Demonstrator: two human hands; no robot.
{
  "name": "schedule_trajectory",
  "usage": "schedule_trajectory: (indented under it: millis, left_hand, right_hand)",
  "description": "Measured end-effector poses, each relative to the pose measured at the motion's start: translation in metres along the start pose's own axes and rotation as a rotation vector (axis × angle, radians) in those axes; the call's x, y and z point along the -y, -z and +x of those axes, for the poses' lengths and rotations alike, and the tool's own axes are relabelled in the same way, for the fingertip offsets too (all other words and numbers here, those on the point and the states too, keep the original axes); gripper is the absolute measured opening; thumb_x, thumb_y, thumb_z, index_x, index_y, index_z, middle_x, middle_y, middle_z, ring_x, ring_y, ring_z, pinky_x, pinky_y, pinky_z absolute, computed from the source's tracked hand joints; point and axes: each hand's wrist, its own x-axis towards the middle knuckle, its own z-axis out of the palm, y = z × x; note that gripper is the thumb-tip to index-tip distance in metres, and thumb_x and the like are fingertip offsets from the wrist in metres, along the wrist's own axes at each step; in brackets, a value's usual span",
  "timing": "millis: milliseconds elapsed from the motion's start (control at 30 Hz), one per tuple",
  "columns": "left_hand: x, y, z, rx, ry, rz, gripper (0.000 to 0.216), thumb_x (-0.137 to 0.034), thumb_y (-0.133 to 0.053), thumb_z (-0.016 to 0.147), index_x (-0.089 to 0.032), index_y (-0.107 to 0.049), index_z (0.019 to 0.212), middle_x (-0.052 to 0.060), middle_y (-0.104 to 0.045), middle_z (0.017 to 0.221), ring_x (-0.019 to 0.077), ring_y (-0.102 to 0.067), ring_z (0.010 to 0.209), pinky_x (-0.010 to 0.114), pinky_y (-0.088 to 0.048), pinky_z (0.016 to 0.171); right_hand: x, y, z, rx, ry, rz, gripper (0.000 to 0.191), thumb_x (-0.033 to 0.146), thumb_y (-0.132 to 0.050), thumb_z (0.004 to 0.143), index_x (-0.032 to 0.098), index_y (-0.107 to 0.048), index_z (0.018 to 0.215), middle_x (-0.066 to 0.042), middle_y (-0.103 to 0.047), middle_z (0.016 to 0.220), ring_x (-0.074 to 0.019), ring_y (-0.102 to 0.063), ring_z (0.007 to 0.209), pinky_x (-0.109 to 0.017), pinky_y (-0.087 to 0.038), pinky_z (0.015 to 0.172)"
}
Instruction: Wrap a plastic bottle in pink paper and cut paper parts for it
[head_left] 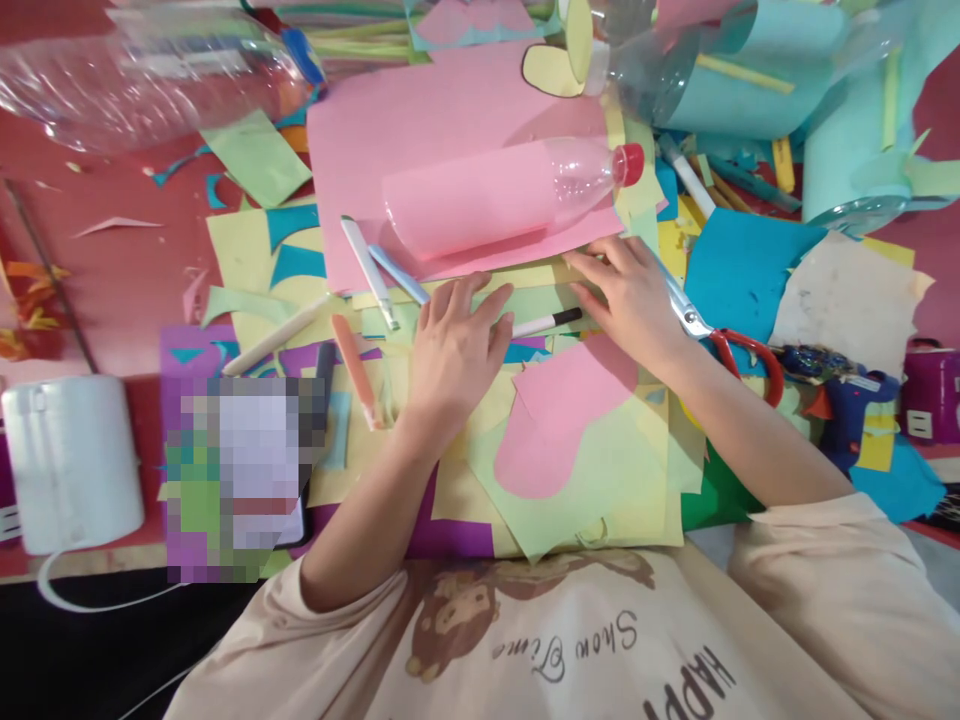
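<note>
Clearly, the red-capped bottle (506,195) lies sideways on pink paper (367,140), see-through near its neck.

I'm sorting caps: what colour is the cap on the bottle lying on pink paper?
The cap is red, seen in the head view.

A red bench (127,270) shows well to the left of the left hand (457,345), and again at the far right, beyond the right hand (628,295). Light lays a soft, pale sheen on it left of the left hand. Below and left of that hand runs a pale front edge (127,558); under it, a black area (90,660), perhaps floor or cloth.
</note>
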Motion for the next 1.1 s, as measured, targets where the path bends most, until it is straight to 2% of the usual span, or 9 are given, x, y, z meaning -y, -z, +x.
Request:
schedule_trajectory:
  millis: [167, 367, 600, 867, 967, 1100]
  left_hand:
    - [-0.002, 0.002, 0.0, 0.001, 0.006, -0.065, 0.031, -0.028, -0.043, 0.093, -0.026, -0.06, 0.118, 0.011, -0.054, 0.132, 0.0313, -0.048, 0.124, 0.053, -0.038, 0.106]
    - [0.005, -0.005, -0.001, -0.002, -0.032, -0.054, 0.038, -0.03, -0.045, 0.093, -0.029, -0.05, 0.13, 0.007, -0.047, 0.145, 0.031, -0.039, 0.137, 0.056, -0.029, 0.113]
    - [0.005, -0.008, 0.0, -0.02, -0.016, -0.021, 0.039, -0.032, -0.044, 0.093, -0.029, -0.051, 0.131, 0.009, -0.048, 0.144, 0.0322, -0.038, 0.138, 0.057, -0.028, 0.112]
    - [0.006, -0.009, 0.001, -0.043, -0.03, -0.042, 0.042, -0.033, -0.043, 0.093, -0.031, -0.045, 0.135, 0.006, -0.048, 0.144, 0.0292, -0.04, 0.137, 0.055, -0.028, 0.114]
    - [0.006, -0.006, 0.003, -0.071, -0.042, -0.038, 0.038, -0.032, -0.042, 0.093, -0.03, -0.048, 0.131, 0.006, -0.055, 0.137, 0.028, -0.046, 0.131, 0.053, -0.03, 0.113]
    - [0.003, 0.001, 0.009, -0.068, -0.061, -0.024, 0.025, -0.026, -0.044, 0.092, -0.027, -0.057, 0.113, 0.005, -0.065, 0.115, 0.0264, -0.057, 0.115, 0.048, -0.041, 0.105]
  right_hand:
    - [-0.001, 0.004, -0.001, -0.035, -0.025, 0.056, 0.03, 0.022, -0.034, 0.095, 0.026, -0.062, 0.107, -0.01, -0.062, 0.11, -0.0276, -0.056, 0.108, -0.049, -0.046, 0.093]
    - [0.001, 0.002, 0.003, 0.074, 0.049, 0.072, 0.034, 0.027, -0.039, 0.095, 0.029, -0.054, 0.125, -0.008, -0.052, 0.139, -0.0301, -0.042, 0.134, -0.058, -0.039, 0.103]
    - [-0.003, 0.001, 0.003, 0.033, 0.017, 0.088, 0.037, 0.018, -0.035, 0.093, 0.028, -0.062, 0.116, -0.007, -0.057, 0.133, -0.0285, -0.048, 0.128, -0.056, -0.041, 0.103]
    - [-0.003, 0.003, 0.006, 0.051, 0.04, 0.092, 0.044, 0.015, -0.033, 0.092, 0.029, -0.058, 0.126, -0.006, -0.057, 0.135, -0.029, -0.047, 0.129, -0.058, -0.04, 0.101]
    - [-0.005, 0.006, 0.008, 0.051, 0.032, 0.099, 0.042, 0.017, -0.033, 0.093, 0.028, -0.057, 0.125, -0.007, -0.06, 0.131, -0.0283, -0.051, 0.124, -0.057, -0.039, 0.101]
    - [-0.008, 0.01, 0.012, 0.032, -0.007, 0.077, 0.03, 0.019, -0.038, 0.092, 0.028, -0.062, 0.11, -0.007, -0.066, 0.115, -0.0284, -0.057, 0.112, -0.054, -0.042, 0.097]
